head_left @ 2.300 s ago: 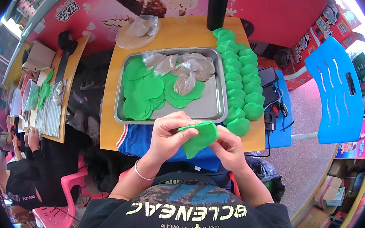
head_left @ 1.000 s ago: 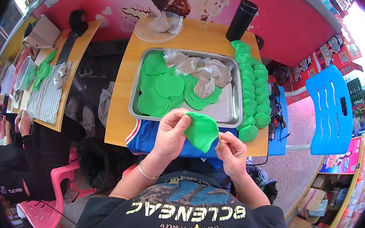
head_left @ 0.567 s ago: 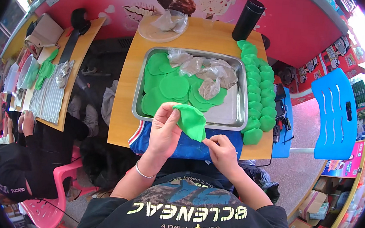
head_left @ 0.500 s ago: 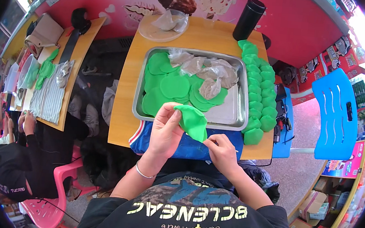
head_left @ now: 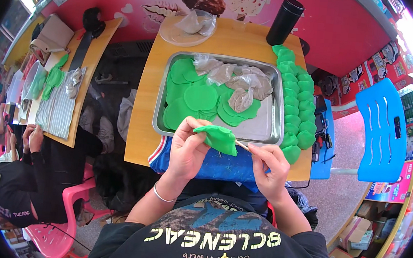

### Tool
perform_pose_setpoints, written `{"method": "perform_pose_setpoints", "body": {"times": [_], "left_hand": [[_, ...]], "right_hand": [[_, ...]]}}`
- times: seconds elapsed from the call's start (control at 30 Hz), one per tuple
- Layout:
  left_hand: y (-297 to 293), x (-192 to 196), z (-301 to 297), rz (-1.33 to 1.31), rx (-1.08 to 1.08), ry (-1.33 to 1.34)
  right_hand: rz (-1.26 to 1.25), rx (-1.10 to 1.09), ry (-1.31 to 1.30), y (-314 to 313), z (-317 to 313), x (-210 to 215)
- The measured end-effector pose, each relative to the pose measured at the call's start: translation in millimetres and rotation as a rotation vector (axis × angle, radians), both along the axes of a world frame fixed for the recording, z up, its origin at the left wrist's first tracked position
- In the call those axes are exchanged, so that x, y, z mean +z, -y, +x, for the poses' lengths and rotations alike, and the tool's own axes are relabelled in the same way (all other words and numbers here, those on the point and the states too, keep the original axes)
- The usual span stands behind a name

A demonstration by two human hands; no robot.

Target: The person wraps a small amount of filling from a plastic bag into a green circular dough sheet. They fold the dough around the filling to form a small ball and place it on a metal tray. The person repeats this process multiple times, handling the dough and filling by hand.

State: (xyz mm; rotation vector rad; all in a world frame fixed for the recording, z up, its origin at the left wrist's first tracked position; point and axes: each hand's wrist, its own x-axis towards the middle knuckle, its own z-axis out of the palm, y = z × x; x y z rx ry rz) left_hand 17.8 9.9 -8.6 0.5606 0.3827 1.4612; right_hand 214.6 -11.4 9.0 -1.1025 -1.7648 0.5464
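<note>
Left hand (head_left: 188, 149) pinches a green petal (head_left: 219, 140) by its left edge, near side of the tray (head_left: 263, 121), presumably leaving the right edge free; right hand (head_left: 271, 169) grips a thin stick (head_left: 243, 145) there

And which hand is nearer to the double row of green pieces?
Right. The right hand is by the double row's near end; the left hand is farther left, by the near edge of the tray.
</note>
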Motion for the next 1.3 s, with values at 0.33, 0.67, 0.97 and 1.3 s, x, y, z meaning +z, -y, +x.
{"method": "perform_pose_setpoints", "body": {"times": [0.33,0.67,0.97,1.3], "left_hand": [[1,10,8,0.034,0.002,-0.105],[10,5,11,0.251,0.234,-0.652],[-2,-8,2,0.029,0.341,-0.337],[-5,-20,-19,-0.139,0.261,-0.369]], "right_hand": [[-0.017,0.036,0.004,-8,-16,7],[-0.348,0.177,-0.496,-3,-28,3],[-0.588,0.049,-0.570,7,-11,-22],[0.008,0.115,0.270,-6,-8,-64]]}}
